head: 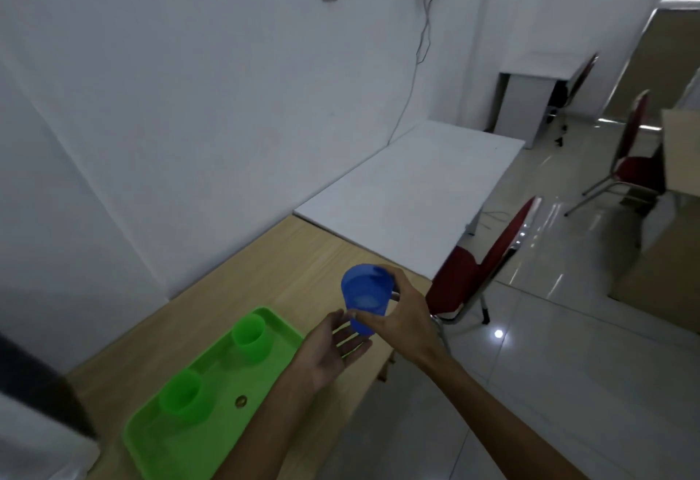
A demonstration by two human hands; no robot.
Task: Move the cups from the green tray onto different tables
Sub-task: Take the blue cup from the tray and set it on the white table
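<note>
A blue cup (364, 295) is held upright above the wooden table (272, 271), just past the right end of the green tray (242, 385). My right hand (401, 313) grips the cup from its right side. My left hand (333, 347) is open, palm up, just below and left of the cup, and I cannot tell if it touches it. Two green cups stand on the tray: one (250, 335) at its far end, one (182, 396) near the middle. A small round object (241, 400) lies on the tray.
A white table (413, 191) adjoins the wooden one beyond. A red chair (481, 267) stands at the wooden table's right end. Farther right are another red chair (632, 161), a white desk (530, 100) and a wooden table's corner (682, 146). Glossy tiled floor lies to the right.
</note>
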